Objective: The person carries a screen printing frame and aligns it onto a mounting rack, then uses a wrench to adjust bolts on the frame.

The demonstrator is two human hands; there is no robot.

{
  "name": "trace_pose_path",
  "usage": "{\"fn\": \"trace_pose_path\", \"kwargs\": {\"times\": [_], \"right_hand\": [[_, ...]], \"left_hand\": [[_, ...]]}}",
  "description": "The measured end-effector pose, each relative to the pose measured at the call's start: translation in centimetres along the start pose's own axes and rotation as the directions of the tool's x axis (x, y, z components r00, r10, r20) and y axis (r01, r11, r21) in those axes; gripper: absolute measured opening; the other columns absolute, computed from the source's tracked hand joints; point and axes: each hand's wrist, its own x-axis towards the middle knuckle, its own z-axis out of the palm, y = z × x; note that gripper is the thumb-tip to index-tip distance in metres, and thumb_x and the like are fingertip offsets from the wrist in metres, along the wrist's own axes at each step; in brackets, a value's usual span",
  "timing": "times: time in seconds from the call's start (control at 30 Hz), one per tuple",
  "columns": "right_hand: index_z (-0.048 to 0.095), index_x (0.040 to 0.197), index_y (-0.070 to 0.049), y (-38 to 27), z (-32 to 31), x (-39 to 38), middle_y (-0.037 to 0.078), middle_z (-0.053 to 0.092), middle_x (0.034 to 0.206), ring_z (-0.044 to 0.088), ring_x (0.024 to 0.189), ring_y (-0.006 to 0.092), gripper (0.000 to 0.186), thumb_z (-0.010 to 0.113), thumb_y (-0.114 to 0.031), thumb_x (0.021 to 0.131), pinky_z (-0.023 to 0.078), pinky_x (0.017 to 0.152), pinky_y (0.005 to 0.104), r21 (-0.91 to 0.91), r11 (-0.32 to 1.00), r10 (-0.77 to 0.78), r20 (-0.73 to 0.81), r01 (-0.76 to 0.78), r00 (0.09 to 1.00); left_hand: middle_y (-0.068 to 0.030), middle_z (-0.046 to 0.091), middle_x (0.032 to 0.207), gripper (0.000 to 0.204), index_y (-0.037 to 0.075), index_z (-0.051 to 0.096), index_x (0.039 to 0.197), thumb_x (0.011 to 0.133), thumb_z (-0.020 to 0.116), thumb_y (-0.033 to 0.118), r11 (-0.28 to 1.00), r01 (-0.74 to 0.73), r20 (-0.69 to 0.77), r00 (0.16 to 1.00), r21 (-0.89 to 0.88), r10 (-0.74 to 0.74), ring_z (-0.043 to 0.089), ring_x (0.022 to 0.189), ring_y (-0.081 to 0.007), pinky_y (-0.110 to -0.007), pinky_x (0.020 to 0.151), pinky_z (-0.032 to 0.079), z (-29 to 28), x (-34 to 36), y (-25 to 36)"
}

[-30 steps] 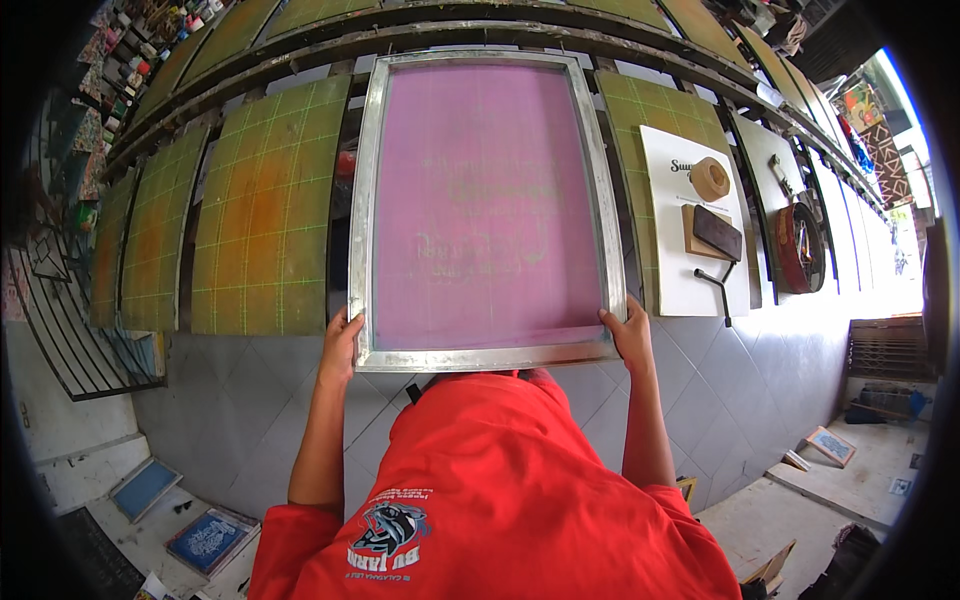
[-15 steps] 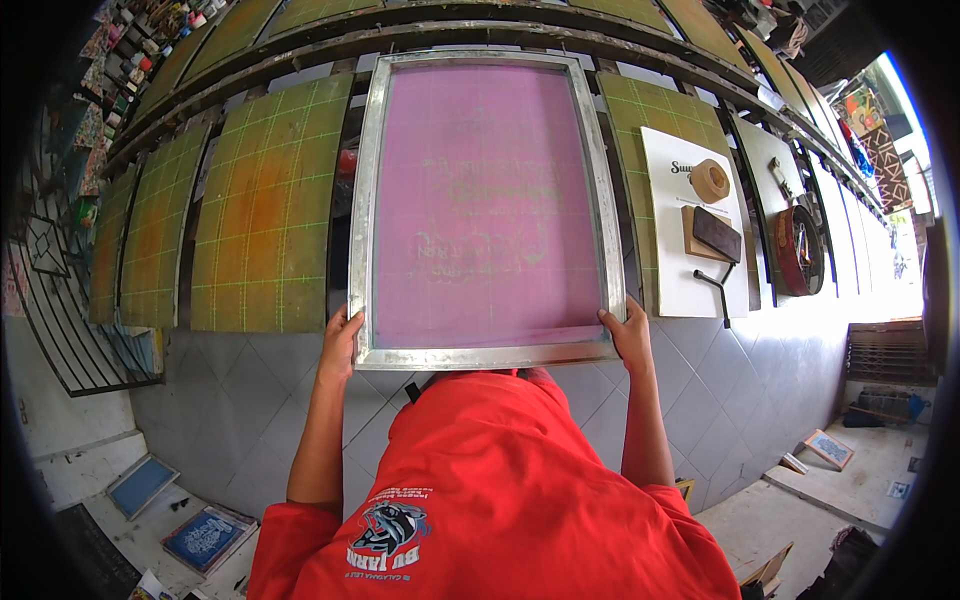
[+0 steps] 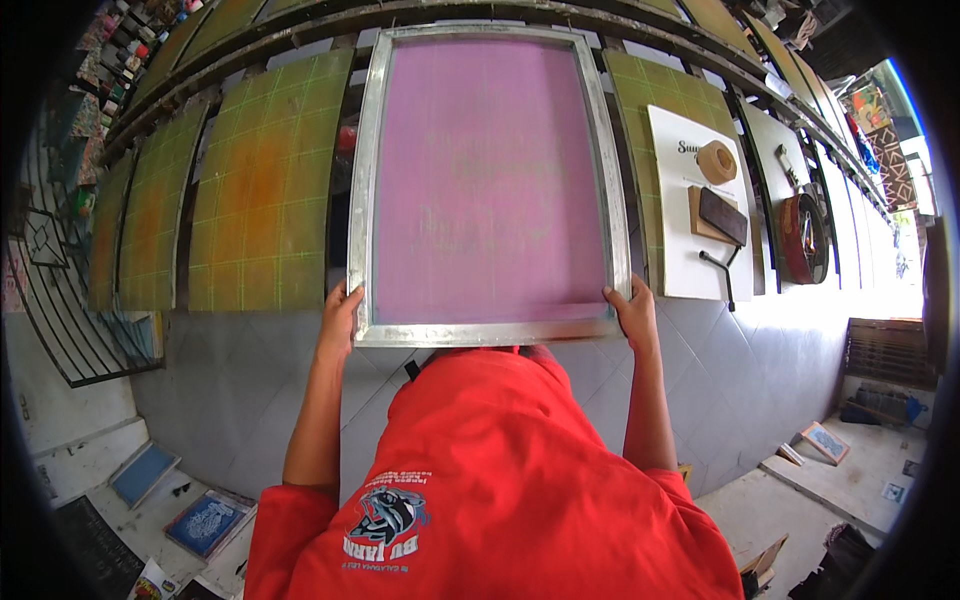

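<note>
Best done with left hand (image 3: pixel 340 318) and right hand (image 3: pixel 633 312) both clamped on the near corners of the pink-meshed screen frame (image 3: pixel 488 180), held level over the long print table (image 3: pixel 250 190), squared to its green-gridded pallets before lowering

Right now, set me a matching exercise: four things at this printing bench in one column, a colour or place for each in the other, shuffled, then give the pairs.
Things:
1. screen frame
2. left hand
3. tape roll
4. green grid board

Descriptions:
A. grips the frame's near left corner
B. lies on the white board to the right
C. metal border around pink mesh
D. sits left of the frame, stained orange

Pairs: 1-C, 2-A, 3-B, 4-D
</note>
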Motion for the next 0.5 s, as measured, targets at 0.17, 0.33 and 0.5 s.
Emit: {"fn": "trace_pose_path", "kwargs": {"times": [0.17,0.33,0.5], "right_hand": [[0.063,0.108,0.006,-0.3,-0.2,0.0,0.012,0.068,0.092,0.061,0.084,0.0178,0.035,0.068,-0.014,0.079,0.047,0.079,0.0317,0.0,0.998,0.06,0.034,-0.06,0.998],[0.063,0.106,0.005,-1.3,-0.1,-0.3,0.011,0.067,0.09,0.06,0.082,0.0168,0.033,0.068,-0.014,0.079,0.047,0.078,0.0316,-0.002,0.998,0.066,0.033,-0.066,0.997],[0.063,0.104,0.005,-0.7,-0.2,-0.1,0.011,0.067,0.089,0.06,0.081,0.0162,0.031,0.069,-0.014,0.079,0.047,0.077,0.0316,0.002,0.997,0.075,0.046,-0.075,0.996]], "left_hand": [[-0.0073,0.065,0.103,0.032,-0.002,0.056,0.122,0.094,0.058,0.013,0.999,0.008,0.005,1.0,0.035,-0.008,0.061,0.091,-0.0131,-0.028,0.08,0.048,-0.9,0.3,-0.7],[-0.0069,0.065,0.102,0.031,-0.002,0.056,0.121,0.094,0.058,0.013,1.0,0.001,-0.002,1.0,0.001,-0.001,0.061,0.089,-0.0125,-0.028,0.079,0.049,-0.4,0.1,-0.4],[-0.0068,0.065,0.107,0.035,-0.002,0.055,0.124,0.093,0.057,0.015,1.0,0.011,0.023,1.0,0.018,-0.012,0.061,0.093,-0.0128,-0.027,0.083,0.048,-0.8,0.3,-0.6]]}}
